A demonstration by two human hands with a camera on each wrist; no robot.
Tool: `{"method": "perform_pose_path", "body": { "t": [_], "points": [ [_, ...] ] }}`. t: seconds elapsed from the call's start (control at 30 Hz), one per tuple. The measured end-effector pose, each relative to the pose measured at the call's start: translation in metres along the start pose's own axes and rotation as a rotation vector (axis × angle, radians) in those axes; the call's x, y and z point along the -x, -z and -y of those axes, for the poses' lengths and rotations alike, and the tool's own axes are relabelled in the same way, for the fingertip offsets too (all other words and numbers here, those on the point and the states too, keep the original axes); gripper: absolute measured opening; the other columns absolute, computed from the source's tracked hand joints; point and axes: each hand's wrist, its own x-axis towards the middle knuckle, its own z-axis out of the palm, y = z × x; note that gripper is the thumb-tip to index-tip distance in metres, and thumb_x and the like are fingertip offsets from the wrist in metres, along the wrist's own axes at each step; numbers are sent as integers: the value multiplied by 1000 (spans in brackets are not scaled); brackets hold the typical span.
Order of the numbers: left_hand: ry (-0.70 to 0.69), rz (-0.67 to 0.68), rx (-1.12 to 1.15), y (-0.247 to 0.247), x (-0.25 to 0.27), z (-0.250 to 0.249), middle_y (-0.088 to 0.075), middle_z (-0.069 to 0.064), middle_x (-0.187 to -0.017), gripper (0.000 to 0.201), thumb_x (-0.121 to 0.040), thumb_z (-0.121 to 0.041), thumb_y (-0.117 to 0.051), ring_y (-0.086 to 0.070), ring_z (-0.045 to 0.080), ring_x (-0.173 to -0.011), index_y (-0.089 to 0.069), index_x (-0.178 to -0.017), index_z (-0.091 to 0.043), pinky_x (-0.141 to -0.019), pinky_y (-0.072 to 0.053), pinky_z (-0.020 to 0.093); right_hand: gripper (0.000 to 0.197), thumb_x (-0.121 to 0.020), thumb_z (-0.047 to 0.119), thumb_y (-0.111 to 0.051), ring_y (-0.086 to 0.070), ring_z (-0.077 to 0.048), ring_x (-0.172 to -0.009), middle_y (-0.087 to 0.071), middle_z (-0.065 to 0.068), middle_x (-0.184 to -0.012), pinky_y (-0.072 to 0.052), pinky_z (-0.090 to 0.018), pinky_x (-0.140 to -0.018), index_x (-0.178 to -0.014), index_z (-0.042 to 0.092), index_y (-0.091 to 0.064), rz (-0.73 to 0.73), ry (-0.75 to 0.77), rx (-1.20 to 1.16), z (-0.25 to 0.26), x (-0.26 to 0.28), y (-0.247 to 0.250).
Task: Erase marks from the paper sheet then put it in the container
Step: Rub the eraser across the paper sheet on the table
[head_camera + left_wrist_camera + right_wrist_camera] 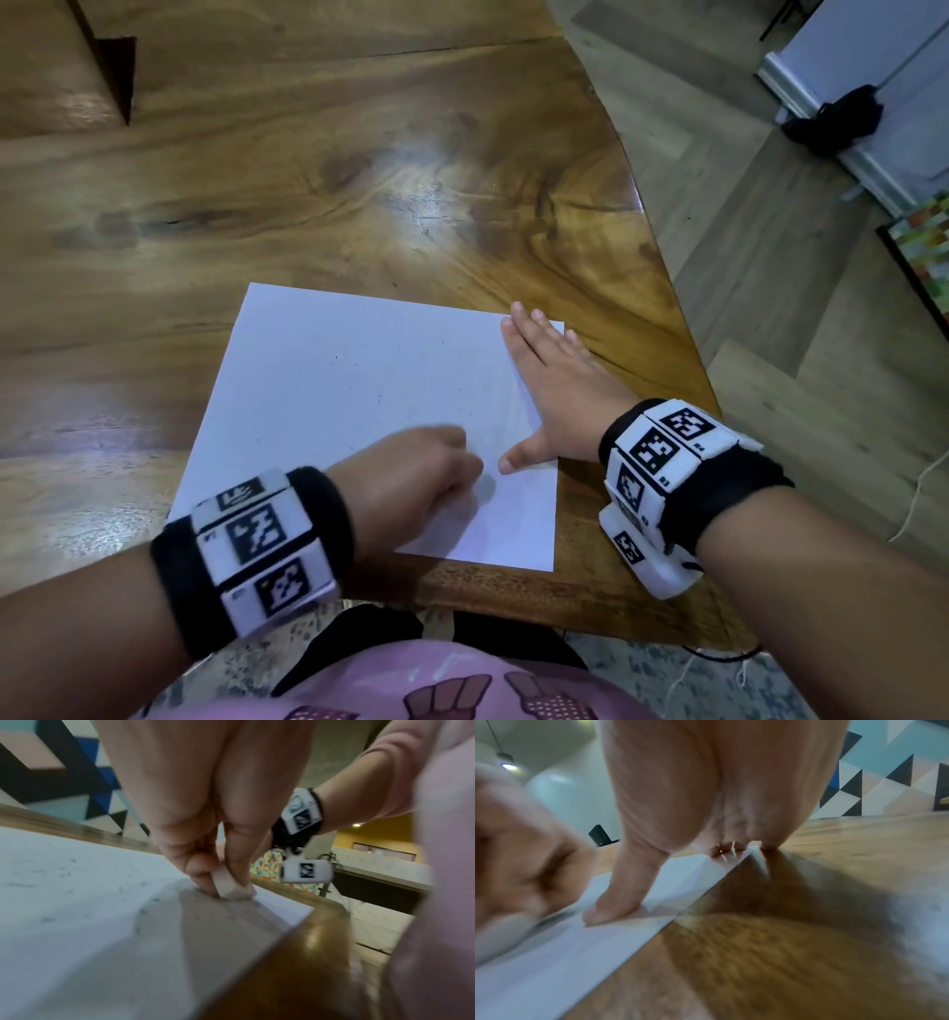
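A white paper sheet with faint grey specks lies on the wooden table, near its front right corner. My left hand pinches a small white eraser and presses it onto the sheet near the sheet's near right part. My right hand lies flat with straight fingers over the sheet's right edge, thumb pressed on the paper. The eraser is hidden under the fist in the head view. No container is in view.
The table's curved right edge runs close to my right hand, with floor beyond it. A dark wedge-shaped gap sits at the table's far left. A white appliance and black cable stand on the floor at the far right.
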Motion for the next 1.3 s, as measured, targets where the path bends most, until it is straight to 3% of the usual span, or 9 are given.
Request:
{"method": "perform_pose_path", "body": {
  "t": [0.1, 0.27, 0.43, 0.6, 0.73, 0.9, 1.0, 1.17, 1.3],
  "points": [
    [19, 57, 8, 1, 3, 1, -52, 5, -77, 17, -79, -9, -53, -52, 22, -67, -53, -62, -14, -60, -41, 32, 135, -63, 64, -71, 29, -13, -140, 35, 0, -151, 10, -36, -118, -145, 12, 24, 4, -1, 4, 0, 0, 0],
    [63, -137, 27, 12, -19, 6, -54, 10, -78, 11, -76, -6, -49, -54, 27, -71, -56, -68, -8, -66, -44, 36, 136, -62, 63, -72, 28, -13, -140, 35, 1, -151, 11, -35, -118, -146, 13, 23, 1, 0, -9, 0, 0, 0],
    [35, 125, 28, 5, 7, 7, -54, -2, -81, 10, -76, -8, -55, -54, 16, -73, -61, -70, -14, -66, -44, 28, 136, -62, 64, -71, 29, -13, -140, 35, 1, -151, 10, -36, -118, -145, 13, 24, 0, -1, -2, -1, -1, -1],
    [58, -144, -27, 6, -3, 11, -48, 3, -75, 14, -73, -4, -57, -50, 22, -67, -52, -65, -13, -61, -46, 37, 136, -62, 64, -72, 29, -12, -140, 36, 1, -151, 11, -35, -118, -145, 14, 24, -3, 1, -13, -2, -2, -2],
    [32, 121, -12, 1, 17, 9, -44, -4, -75, 16, -73, -5, -53, -47, 16, -66, -50, -62, -15, -60, -41, 32, 137, -61, 65, -72, 29, -12, -140, 35, 1, -151, 12, -35, -118, -145, 14, 23, -8, 9, -15, -3, -2, -3],
    [113, -146, 19, -6, 18, 14, -51, 4, -73, 22, -74, -23, -38, -53, 23, -62, -53, -64, -12, -57, -50, 36, 137, -61, 65, -72, 29, -13, -140, 35, 1, -151, 12, -36, -118, -146, 14, 23, -7, 5, -10, -3, -2, -3],
    [154, -140, 5, -11, 24, 8, -49, 5, -74, 14, -75, -14, -43, -51, 25, -63, -46, -61, -10, -58, -48, 43, 136, -62, 66, -71, 30, -12, -139, 35, 2, -151, 13, -35, -117, -145, 15, 24, -12, 11, -16, -3, -2, -3],
    [188, -101, 15, -5, 21, 7, -43, 2, -73, 14, -75, -12, -44, -49, 26, -64, -42, -61, -14, -59, -43, 41, 131, -65, 68, -66, 30, -10, -139, 35, 4, -151, 14, -33, -116, -146, 17, 24, -30, -45, 1, -12, 13, -6],
    [174, 2, -41, 9, 8, 7, -42, -4, -68, 17, -75, -6, -52, -46, 20, -67, -49, -63, -17, -56, -30, 26, 132, -63, 70, -66, 30, -8, -139, 36, 5, -151, 13, -34, -117, -145, 18, 24, -16, -62, 7, -21, 24, -9]
  ]
}}
